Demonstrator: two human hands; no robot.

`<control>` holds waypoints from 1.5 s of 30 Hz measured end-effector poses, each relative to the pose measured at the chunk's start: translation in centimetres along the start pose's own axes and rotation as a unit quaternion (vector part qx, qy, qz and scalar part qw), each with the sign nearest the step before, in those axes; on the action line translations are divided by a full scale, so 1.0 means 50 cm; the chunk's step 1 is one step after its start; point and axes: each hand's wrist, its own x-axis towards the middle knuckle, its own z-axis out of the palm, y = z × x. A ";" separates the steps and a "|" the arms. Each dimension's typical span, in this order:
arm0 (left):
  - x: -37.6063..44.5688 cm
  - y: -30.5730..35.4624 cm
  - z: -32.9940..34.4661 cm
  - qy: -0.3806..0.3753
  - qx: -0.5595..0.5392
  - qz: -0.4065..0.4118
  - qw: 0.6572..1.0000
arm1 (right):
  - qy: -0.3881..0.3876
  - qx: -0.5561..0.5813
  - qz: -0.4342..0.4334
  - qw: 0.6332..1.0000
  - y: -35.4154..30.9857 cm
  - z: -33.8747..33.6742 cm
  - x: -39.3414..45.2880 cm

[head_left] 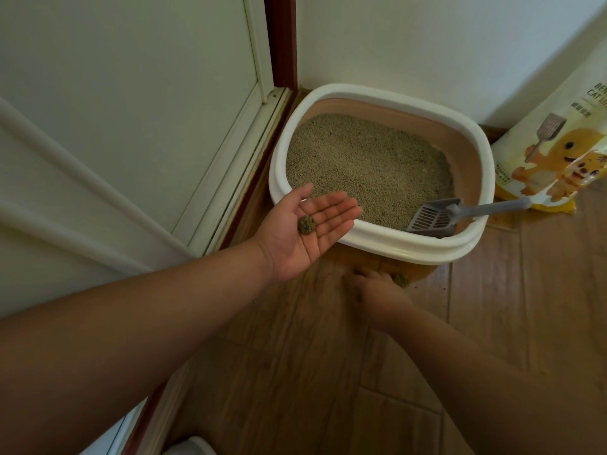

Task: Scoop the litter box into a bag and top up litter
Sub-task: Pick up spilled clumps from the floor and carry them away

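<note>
My left hand (305,228) is held flat, palm up, fingers straight, over the near left rim of the litter box (407,246), with a small dark clump (306,224) resting on the palm. My right hand (377,295) is down on the wooden floor (492,307) just in front of the box, blurred; I cannot tell its grasp. The grey scoop (437,216) lies in the litter (361,159), handle over the right rim. A litter bag (558,149) stands right of the box.
</note>
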 end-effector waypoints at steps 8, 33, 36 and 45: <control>-0.001 0.002 -0.006 0.005 -0.001 0.002 1.000 | 0.036 0.026 0.040 0.998 -0.002 0.007 -0.009; -0.004 0.004 -0.030 0.023 0.049 -0.032 0.998 | 0.416 0.145 -0.236 0.866 -0.155 -0.209 -0.061; -0.004 -0.002 -0.028 0.019 0.038 -0.030 0.999 | 0.421 0.122 -0.231 0.869 -0.152 -0.210 -0.057; 0.007 0.002 -0.028 0.041 -0.018 0.015 0.999 | 0.466 0.286 -0.234 0.804 -0.078 -0.174 -0.072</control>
